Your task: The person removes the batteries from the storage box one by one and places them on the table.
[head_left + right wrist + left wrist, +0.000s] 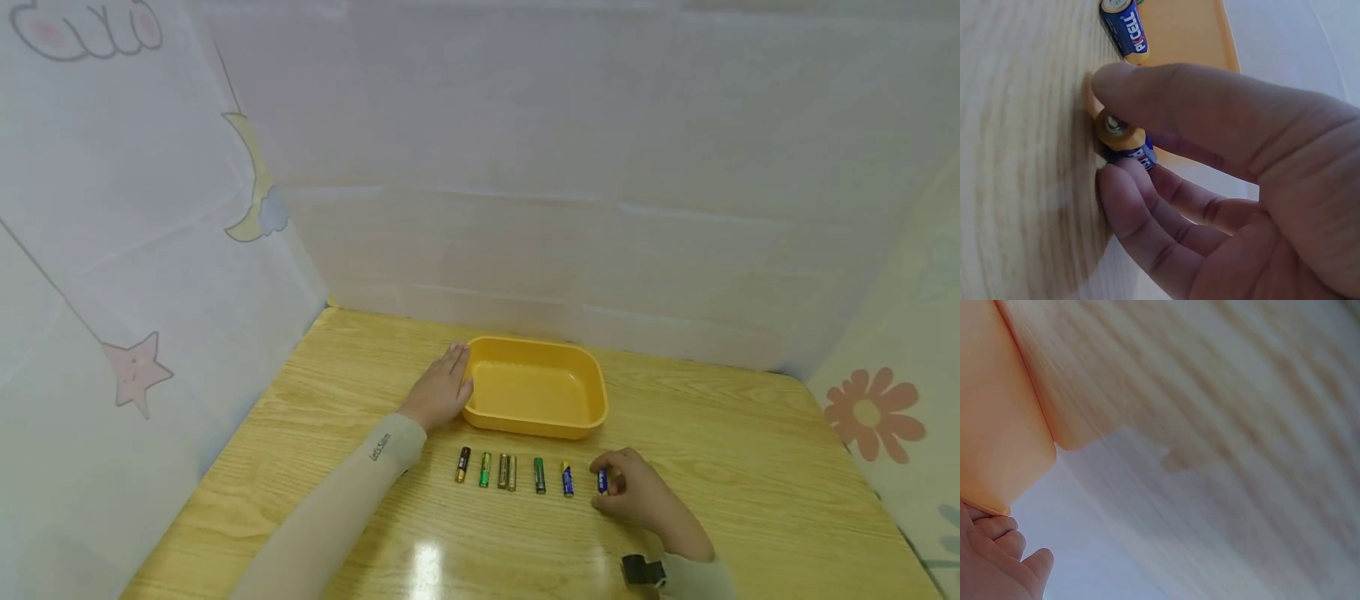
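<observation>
My left hand (441,390) rests on the left rim of a yellow plastic basin (536,427), its fingers fairly straight in the head view. In the left wrist view, fingertips (1011,542) lie right at the basin's rim. Right of the row of batteries, my right hand (637,492) pinches a blue battery with a yellow end (1141,156) between thumb and fingers, close over the table. The hand partly covers it. Another blue-and-yellow battery (567,479) lies just to its left, its lettering legible in the right wrist view.
Farther left in the row lie a green-and-dark battery (539,475), two gold batteries (503,471) side by side, a green-and-yellow one (485,469) and a black-and-gold one (462,465). The wooden table (750,467) meets pale cloth walls (525,167) at its back and sides.
</observation>
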`<state>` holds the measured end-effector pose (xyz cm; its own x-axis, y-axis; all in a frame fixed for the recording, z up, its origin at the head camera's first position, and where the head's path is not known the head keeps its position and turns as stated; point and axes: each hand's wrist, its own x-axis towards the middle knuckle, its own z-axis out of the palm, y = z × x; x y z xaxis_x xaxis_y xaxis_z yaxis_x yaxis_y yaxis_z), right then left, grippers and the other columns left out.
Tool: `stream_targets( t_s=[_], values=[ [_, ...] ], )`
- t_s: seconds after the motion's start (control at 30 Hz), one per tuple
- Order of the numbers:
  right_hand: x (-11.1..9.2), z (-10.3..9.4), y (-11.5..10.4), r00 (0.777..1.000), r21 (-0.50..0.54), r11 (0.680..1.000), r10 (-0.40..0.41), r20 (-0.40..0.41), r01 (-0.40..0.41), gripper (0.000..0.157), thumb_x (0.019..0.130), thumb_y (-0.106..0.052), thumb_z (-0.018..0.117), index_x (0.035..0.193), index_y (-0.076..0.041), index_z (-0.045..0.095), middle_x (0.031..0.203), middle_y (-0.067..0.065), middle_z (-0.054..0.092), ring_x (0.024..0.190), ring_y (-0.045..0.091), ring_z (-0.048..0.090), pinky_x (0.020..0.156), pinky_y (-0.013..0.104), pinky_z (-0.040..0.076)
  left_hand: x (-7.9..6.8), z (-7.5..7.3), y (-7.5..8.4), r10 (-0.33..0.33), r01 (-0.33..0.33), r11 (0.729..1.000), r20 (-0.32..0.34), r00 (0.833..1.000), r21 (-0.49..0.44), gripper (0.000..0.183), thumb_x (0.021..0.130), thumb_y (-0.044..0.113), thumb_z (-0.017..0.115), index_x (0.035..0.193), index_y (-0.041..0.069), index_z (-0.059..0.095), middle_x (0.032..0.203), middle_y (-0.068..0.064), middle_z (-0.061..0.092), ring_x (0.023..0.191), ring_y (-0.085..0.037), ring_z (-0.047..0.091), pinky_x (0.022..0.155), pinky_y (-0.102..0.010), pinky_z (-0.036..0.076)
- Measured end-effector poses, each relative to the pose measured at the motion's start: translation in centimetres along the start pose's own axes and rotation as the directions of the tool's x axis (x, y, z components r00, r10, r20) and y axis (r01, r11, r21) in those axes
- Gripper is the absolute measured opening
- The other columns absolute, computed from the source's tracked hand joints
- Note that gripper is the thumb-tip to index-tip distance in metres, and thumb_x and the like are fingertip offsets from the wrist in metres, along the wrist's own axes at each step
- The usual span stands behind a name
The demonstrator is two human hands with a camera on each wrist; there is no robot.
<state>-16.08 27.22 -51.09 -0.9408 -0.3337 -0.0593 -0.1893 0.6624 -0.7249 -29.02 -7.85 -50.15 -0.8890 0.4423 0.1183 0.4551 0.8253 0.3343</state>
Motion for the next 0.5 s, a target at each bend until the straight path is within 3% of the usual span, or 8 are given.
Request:
stream_targets(
  t_s=[0.3, 0.5],
  values=[
    [0.1, -0.1, 0.0, 0.999, -0.004, 1.0, 0.002, 0.042, -0.002, 0.043, 0.084, -0.015, 0.082, 0.12, -0.001, 0.064, 0.105, 0.012, 0.053, 0.077, 0.014, 0.051, 0.065, 0.023, 0.047, 0.0, 0.3, -0.6, 0.004, -0.004, 1.0, -0.002, 1.0, 0.002, 0.061, 0.111, 0.03, 0.034, 0.16, -0.001, 0.015, 0.167, -0.017, 0.015, 0.155, -0.029, 0.012, 0.125, -0.047, 0.019],
    [-0.3, -1.3, -0.5, 0.998, -0.056, 0.997, 0.059, -0.016, -0.059, 0.038, 0.092, -0.016, 0.074, 0.126, 0.0, 0.064, 0.114, 0.016, 0.059, 0.084, 0.018, 0.057, 0.068, 0.028, 0.052, 0.1, 0.8, -0.8, -0.005, 0.006, 0.999, 0.01, 1.0, -0.039, 0.063, 0.111, 0.033, 0.033, 0.161, 0.001, 0.013, 0.168, -0.015, 0.012, 0.156, -0.027, 0.009, 0.126, -0.046, 0.015]
  ],
)
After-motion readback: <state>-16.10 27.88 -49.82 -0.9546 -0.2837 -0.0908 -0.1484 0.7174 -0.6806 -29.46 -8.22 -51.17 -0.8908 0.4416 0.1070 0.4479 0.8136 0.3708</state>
